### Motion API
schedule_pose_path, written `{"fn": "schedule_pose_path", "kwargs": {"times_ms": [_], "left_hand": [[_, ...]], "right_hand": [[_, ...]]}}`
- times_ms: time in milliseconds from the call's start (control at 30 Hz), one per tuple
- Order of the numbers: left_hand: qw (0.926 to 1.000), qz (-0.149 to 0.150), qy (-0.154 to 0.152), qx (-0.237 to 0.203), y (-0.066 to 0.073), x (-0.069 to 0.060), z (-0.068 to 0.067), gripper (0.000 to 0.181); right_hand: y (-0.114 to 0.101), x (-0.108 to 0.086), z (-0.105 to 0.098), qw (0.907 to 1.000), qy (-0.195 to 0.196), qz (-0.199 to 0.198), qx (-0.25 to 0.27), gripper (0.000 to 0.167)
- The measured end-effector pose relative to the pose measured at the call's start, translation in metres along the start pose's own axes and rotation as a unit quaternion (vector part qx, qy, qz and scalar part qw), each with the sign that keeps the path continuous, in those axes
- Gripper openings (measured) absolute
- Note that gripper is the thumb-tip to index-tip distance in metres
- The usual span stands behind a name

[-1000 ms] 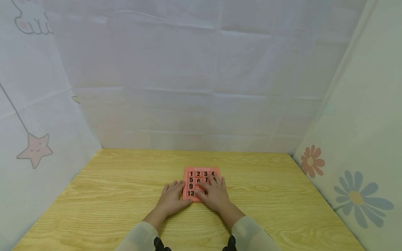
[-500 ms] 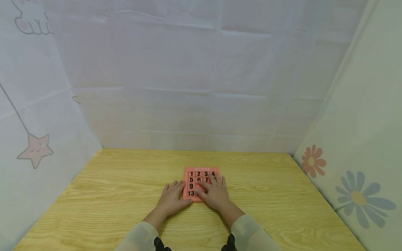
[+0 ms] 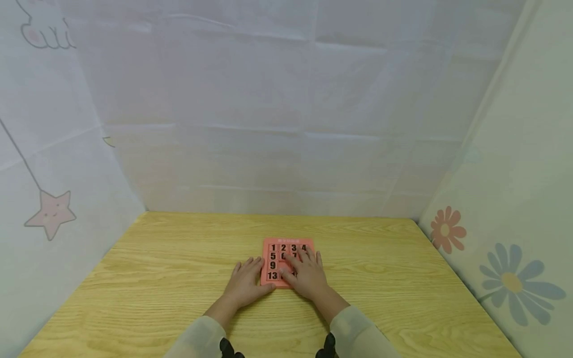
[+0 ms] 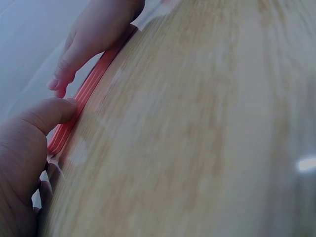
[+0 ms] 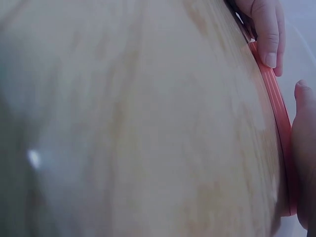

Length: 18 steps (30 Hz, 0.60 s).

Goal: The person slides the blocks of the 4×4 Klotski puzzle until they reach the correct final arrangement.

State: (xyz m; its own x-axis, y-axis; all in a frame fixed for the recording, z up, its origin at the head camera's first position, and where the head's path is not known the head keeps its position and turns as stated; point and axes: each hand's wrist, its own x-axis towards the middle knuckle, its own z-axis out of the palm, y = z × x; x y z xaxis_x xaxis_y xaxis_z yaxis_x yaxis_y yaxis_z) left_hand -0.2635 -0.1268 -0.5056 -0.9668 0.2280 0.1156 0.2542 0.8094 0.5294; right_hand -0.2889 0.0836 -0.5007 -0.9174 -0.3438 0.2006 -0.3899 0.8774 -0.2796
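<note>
Both your arms come in from the bottom of the head view, in pale cream cloth sleeves (image 3: 362, 333), the wrists bare and angled inward towards each other. Your bare left hand (image 3: 243, 284) lies palm down just left of centre in the lower part of the frame, its fingers pointing up and to the right, its thumb (image 3: 265, 289) stretched out to the right. Your bare right hand (image 3: 309, 279) is right of it, palm down, fingers spread and pointing to the upper left; the two hands are near each other but apart. In the left wrist view, your left thumb reaches rightward from the left edge, slightly bent. In the right wrist view, your right thumb (image 5: 302, 91) points upward at the right edge.
</note>
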Motion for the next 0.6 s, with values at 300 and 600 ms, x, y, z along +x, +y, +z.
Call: {"fn": "schedule_pose_path", "kwargs": {"times_ms": [300,600], "left_hand": [[1.0000,0.000,-0.001,-0.004,-0.001,0.000,0.000,0.086],[1.0000,0.003,-0.003,-0.002,0.002,-0.002,-0.003,0.085]], "right_hand": [[0.006,-0.004,0.002,0.9977,0.051,0.017,0.040,0.070],[0.017,-0.013,0.002,0.9934,0.074,0.040,0.078,0.073]]}}
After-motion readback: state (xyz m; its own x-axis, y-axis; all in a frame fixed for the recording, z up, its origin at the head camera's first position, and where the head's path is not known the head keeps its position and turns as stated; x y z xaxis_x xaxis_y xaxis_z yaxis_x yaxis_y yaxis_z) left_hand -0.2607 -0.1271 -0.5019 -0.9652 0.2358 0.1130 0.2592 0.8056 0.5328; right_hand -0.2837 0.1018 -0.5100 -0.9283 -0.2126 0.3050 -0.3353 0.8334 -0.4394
